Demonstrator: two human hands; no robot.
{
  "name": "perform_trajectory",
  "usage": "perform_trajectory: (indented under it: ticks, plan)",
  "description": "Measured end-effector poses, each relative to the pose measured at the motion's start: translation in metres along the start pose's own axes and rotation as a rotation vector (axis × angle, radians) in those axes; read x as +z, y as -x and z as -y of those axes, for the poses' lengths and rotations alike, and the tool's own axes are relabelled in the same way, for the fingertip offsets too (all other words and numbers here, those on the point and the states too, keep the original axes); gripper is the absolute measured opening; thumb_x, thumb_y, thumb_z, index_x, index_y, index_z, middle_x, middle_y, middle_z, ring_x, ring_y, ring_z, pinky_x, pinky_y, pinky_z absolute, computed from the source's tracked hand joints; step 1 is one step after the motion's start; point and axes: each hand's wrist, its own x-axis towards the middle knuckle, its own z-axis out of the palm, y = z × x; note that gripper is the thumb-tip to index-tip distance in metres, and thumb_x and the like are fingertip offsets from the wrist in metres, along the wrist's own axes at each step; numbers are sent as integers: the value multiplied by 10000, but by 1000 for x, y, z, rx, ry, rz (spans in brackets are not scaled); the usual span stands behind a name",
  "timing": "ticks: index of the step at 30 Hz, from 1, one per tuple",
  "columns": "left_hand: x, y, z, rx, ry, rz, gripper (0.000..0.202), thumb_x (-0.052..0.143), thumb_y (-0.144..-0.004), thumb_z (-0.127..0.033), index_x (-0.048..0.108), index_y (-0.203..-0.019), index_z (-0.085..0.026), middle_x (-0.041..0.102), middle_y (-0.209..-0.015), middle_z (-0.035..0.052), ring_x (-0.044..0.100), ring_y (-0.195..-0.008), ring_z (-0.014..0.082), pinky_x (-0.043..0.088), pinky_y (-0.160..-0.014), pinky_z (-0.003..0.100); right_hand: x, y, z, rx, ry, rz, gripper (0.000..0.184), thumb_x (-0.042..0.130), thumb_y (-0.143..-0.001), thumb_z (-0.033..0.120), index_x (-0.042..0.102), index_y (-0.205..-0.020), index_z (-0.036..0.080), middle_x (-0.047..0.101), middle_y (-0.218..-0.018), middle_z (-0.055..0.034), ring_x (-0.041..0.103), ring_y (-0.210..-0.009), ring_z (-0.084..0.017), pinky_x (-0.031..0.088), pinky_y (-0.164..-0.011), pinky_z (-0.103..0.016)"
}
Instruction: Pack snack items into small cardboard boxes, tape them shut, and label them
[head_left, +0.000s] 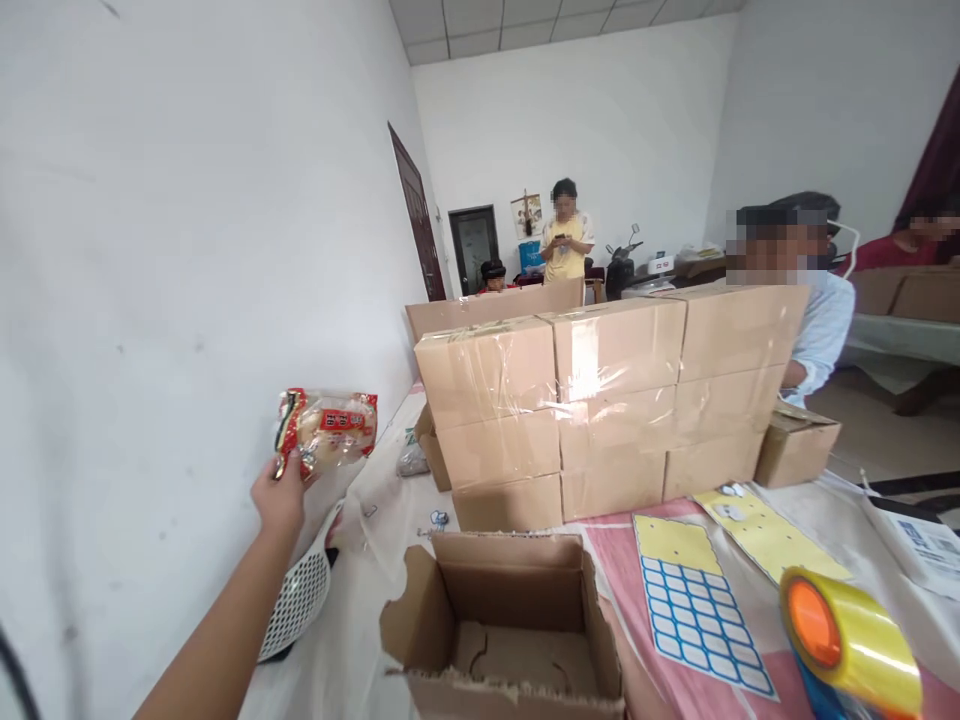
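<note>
My left hand (281,500) is closed on the lower left edge of a clear snack packet (334,430) with red and gold ends and a red label. It holds the packet up in front of the white wall. Pale food shows through the plastic. Below the wrist, a white perforated plastic basket (298,600) is partly covered by my forearm. An open cardboard box (517,690) stands in front of me with its flaps up and nothing in its visible inside. My right hand is out of the frame.
Taped cardboard boxes (615,425) form a wall across the table. To the right lie a sheet of blue-bordered labels (701,610), a yellow backing sheet (780,535) and a yellow tape roll (874,640). A person in light blue (829,320) sits behind the boxes; others are farther back.
</note>
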Motion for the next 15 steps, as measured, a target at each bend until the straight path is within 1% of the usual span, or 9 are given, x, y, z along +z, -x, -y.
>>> perform_trajectory:
  ticks: [2,4,6,8,9,11,13,14,15]
  plan:
    - [-19,23,-36,16,97,43,151,702,-850,-237,581,-893,-157,649,-873,-17,636,-693,111,637,-674,293,-9,8,-10,-1,-74,-24,1125,785,-690,484,216,-1640,284,386,-1629,-101,321,-1522,-367,378,-1216,-476]
    - [-36,54,-68,24,166,99,196,731,-813,-257,567,-874,-169,663,-888,-9,652,-703,127,651,-653,318,-22,17,-20,45,-134,-37,1008,705,-752,474,248,-1631,287,444,-1592,-104,333,-1520,-353,365,-1219,-480]
    - [-50,91,-92,19,215,144,239,766,-781,-278,570,-873,-176,669,-894,-4,653,-712,134,651,-621,314,-40,23,-23,109,-185,-37,915,623,-812,475,251,-1629,299,491,-1558,-113,377,-1503,-333,432,-1172,-469]
    - [-60,131,-107,-6,243,174,284,810,-746,-315,596,-874,-178,670,-894,-4,644,-720,130,634,-587,273,-60,31,-17,105,-214,-83,875,570,-860,506,211,-1635,315,455,-1585,-114,368,-1510,-323,487,-1120,-466]
    - [-64,151,-113,-25,248,187,304,826,-731,-342,614,-875,-180,671,-899,-5,638,-726,128,618,-567,245,-69,35,-9,64,-199,-147,868,555,-882,521,180,-1638,320,406,-1616,-113,335,-1526,-327,481,-1124,-488]
    - [-68,191,-120,-78,239,202,352,851,-695,-403,649,-886,-187,675,-910,-8,624,-721,122,579,-527,201,-84,46,16,-72,-91,-363,840,556,-919,509,155,-1634,325,310,-1660,-113,259,-1555,-350,406,-1174,-566]
    - [-67,228,-123,-132,227,230,412,870,-655,-450,675,-917,-200,686,-922,-12,614,-710,115,545,-506,177,-93,65,53,-241,59,-553,741,583,-944,447,251,-1596,330,312,-1645,-116,262,-1548,-368,339,-1204,-618]
    - [-65,245,-123,-152,227,246,445,880,-631,-467,685,-934,-207,692,-928,-14,615,-713,113,536,-510,169,-95,77,73,-317,118,-582,655,595,-954,413,340,-1552,334,359,-1612,-114,307,-1527,-360,349,-1203,-605]
    - [-61,261,-123,-165,235,266,471,885,-615,-481,693,-951,-213,698,-940,-15,621,-729,114,536,-526,165,-96,92,94,-371,156,-520,574,596,-966,406,421,-1506,321,401,-1580,-122,362,-1492,-354,374,-1192,-585]
